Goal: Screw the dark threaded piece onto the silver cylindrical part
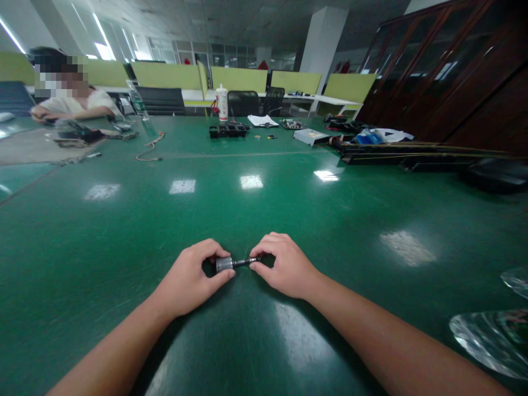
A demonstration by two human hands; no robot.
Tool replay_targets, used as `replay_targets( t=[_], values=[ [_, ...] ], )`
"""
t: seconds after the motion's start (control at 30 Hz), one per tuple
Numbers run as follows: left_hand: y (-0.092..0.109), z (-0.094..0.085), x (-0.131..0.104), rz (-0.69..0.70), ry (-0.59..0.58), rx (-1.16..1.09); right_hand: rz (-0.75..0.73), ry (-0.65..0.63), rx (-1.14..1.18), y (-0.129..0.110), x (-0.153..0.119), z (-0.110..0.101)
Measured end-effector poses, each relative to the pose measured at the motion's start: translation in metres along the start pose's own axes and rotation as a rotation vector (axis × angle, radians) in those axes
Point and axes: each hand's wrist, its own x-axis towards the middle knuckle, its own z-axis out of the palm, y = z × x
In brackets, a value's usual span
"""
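Over the green table (247, 212), the left hand (190, 275) pinches a silver cylinder (225, 264), the right hand (290, 269) its shaft (241, 262).

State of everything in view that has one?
Left hand: pinching metal part's thick end
Right hand: pinching its thin end
Metal part: held sideways between hands
White bottle: upright, lid on
Cord: loose, bent
Cabinet: doors shut

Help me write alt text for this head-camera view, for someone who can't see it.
A person's left hand pinches a grey metal cylinder and the right hand pinches its slim shaft, at a glossy green table. Farther back are a white drink bottle and another person.
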Motion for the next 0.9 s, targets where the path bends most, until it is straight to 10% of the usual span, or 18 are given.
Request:
replay_targets(
  t=[0.47,0.9],
  values=[
    [-0.002,-0.001,-0.001,-0.035,0.026,0.006,0.186,0.12,-0.075,0.01,0.003,-0.002],
    [-0.004,0.0,-0.001,0.009,-0.006,-0.023,-0.001,0.022,0.094,0.006,0.002,0.0]
  ],
)
